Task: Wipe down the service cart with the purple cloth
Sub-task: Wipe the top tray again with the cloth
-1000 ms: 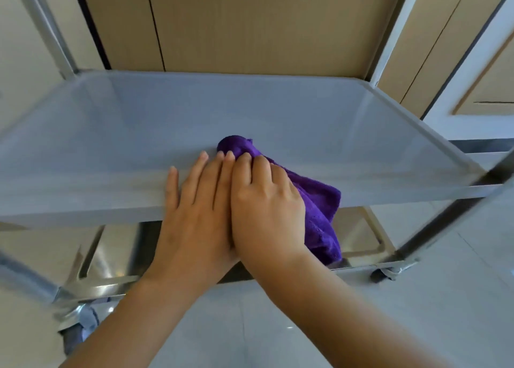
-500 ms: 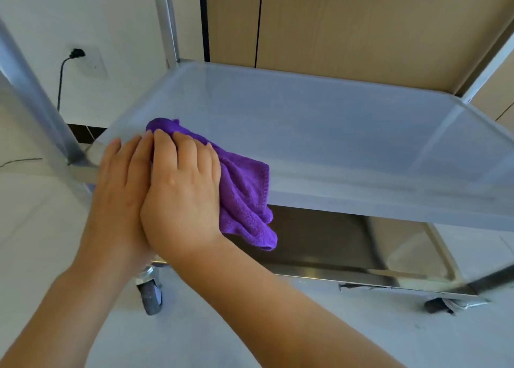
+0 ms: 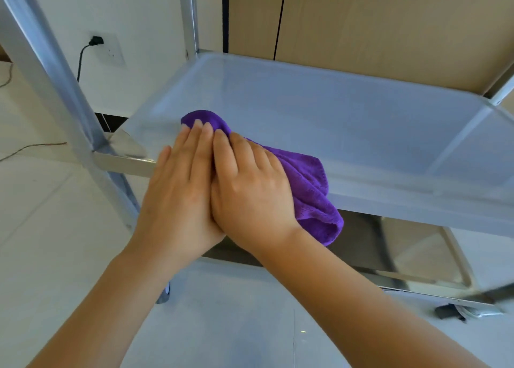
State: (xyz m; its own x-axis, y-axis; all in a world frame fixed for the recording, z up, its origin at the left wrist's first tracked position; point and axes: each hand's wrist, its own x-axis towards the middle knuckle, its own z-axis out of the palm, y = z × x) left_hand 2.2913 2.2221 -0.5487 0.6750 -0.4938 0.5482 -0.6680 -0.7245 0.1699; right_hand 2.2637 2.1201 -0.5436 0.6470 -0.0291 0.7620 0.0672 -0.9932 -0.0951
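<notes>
A purple cloth point(image 3: 311, 189) lies bunched over the near rim of the steel service cart's middle shelf point(image 3: 347, 123), near its left end, one end hanging below the rim. My left hand point(image 3: 178, 189) and my right hand point(image 3: 250, 184) lie side by side on the cloth, fingers straight, pressing it flat against the shelf. Most of the cloth is hidden under the palms; its far tip shows past the fingertips.
The cart's near-left upright post point(image 3: 55, 89) rises beside my left arm. A lower shelf point(image 3: 417, 256) and castor wheels point(image 3: 456, 312) show beneath. Behind stand wooden cabinet doors point(image 3: 375, 25); a plug and cord point(image 3: 96, 41) sit in a wall socket at left. Pale tiled floor surrounds the cart.
Both hands slid the cloth leftward along the shelf's near rim from the middle towards the left corner, then came back a little to the right.
</notes>
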